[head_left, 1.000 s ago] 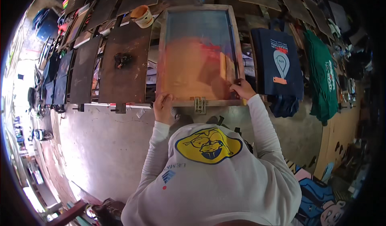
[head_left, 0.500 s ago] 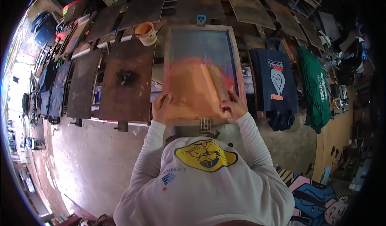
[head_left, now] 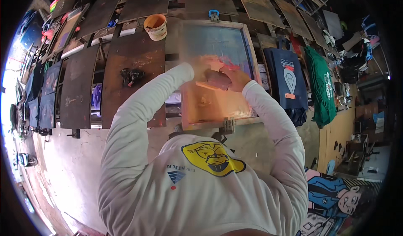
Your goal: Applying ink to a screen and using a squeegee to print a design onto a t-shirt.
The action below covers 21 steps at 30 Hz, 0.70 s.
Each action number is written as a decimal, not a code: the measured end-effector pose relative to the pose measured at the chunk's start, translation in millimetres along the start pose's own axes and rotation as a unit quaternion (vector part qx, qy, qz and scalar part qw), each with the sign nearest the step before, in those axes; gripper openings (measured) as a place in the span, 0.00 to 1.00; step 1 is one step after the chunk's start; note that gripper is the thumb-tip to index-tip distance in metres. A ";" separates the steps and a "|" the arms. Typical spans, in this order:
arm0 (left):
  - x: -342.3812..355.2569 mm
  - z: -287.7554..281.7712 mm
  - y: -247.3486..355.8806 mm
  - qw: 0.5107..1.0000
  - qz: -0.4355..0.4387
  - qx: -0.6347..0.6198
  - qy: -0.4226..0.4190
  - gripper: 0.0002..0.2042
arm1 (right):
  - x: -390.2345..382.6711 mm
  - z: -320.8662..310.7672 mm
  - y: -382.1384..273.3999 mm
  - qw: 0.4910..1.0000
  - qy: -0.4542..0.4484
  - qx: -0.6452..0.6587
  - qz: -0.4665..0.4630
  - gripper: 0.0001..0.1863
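- White sleeves (head_left: 142,97) rose from the lower edge of my head view toward the screen (head_left: 218,38), where both hands came close together.
- I saw the left elbow flared wide and sharply bent, its forearm slanting inward across the screen's left rail.
- At its end, the left hand (head_left: 201,70) was blurred beside the squeegee (head_left: 218,81); I could not tell whether it gripped.
- On the other side, the right elbow also pointed outward, its forearm angling up and in over the right rail.
- I had the right hand (head_left: 237,79) with bent fingers, grasping the squeegee's right end.
- Crosswise over the middle of the screen sat the squeegee, with orange ink (head_left: 203,105) nearer the body.
- Beyond the left forearm, a bucket (head_left: 155,29) stood upright.
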<state>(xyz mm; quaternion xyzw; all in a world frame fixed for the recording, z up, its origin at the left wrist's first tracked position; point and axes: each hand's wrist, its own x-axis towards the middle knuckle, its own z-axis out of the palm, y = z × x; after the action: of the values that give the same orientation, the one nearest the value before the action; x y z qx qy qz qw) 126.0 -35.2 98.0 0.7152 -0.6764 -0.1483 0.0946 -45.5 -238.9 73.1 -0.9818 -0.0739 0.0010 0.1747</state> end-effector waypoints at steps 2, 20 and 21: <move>3.5 20.7 -15.5 1.000 -0.004 0.009 0.004 0.17 | 8.4 -0.3 -4.6 0.999 -0.017 -0.031 0.022 0.25; -57.4 137.1 50.4 0.973 -0.206 -0.061 0.081 0.20 | -45.7 73.5 -56.8 0.986 -0.077 -0.025 0.147 0.20; -61.6 148.4 58.8 0.972 -0.195 -0.038 0.123 0.22 | -56.2 77.3 -61.0 0.987 -0.049 -0.036 0.147 0.20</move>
<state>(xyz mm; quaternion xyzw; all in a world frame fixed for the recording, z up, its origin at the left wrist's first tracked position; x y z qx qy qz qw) 17.7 31.8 -16.3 0.8421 -0.5008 -0.1003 0.1733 -112.0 -164.0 20.1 -0.9865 0.0623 0.0722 0.1333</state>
